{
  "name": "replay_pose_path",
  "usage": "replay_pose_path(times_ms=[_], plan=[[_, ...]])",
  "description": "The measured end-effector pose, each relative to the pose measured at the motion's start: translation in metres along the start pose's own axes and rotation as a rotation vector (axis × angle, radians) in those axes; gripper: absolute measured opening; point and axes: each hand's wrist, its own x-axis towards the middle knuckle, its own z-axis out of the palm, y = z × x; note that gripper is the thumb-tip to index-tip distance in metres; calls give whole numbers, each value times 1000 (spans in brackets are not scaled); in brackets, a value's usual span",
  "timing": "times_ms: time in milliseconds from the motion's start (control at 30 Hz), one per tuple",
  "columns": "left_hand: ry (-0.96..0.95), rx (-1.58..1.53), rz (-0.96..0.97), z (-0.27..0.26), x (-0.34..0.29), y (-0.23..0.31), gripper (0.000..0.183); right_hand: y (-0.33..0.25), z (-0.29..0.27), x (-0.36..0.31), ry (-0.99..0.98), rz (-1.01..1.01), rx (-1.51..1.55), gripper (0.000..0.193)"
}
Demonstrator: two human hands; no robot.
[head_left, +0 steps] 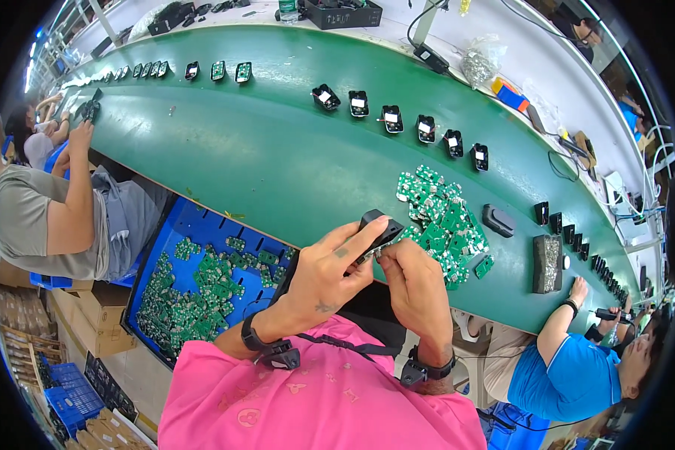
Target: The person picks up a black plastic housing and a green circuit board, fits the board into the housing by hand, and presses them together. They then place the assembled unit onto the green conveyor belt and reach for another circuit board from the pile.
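Note:
My left hand (328, 271) grips a black plastic housing (382, 227) above the near edge of the green table. My right hand (415, 283) is closed in a pinch against the housing's lower side; what its fingertips hold, if anything, is hidden. Just beyond and to the right lies a heap of green circuit boards (446, 217), with a single circuit board (484, 265) apart from it. One more black housing (499, 220) lies right of the heap. Farther back, a row of open black housings (392, 118) carries white labels or parts inside.
A blue bin (195, 225) full of circuit boards stands left of me, below the table edge. Co-workers sit at left (45, 217) and right (570, 367). A dark speckled block (547, 262) and upright black housings (556, 223) occupy the right side. A shelf with bags runs behind.

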Motion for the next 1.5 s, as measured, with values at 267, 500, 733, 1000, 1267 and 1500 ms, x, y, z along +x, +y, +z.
replay_pose_path(times_ms=[267,500,733,1000,1267,1500], plan=[[-3,-22,-49,5,-5,-1,57,1,13,-4,76,53,-37,3],[-47,-434,-406,16,-13,-25,52,21,28,-7,161,109,33,11],[-214,-805,-653,2,-9,-21,61,43,32,-21,183,180,233,15],[-299,-528,-441,3,-5,-19,69,43,24,-22,261,73,312,21],[-114,-339,-307,23,-3,-9,68,28,35,-21,380,204,623,21],[-188,-402,-358,20,0,-3,62,38,18,-28,279,414,915,22]])
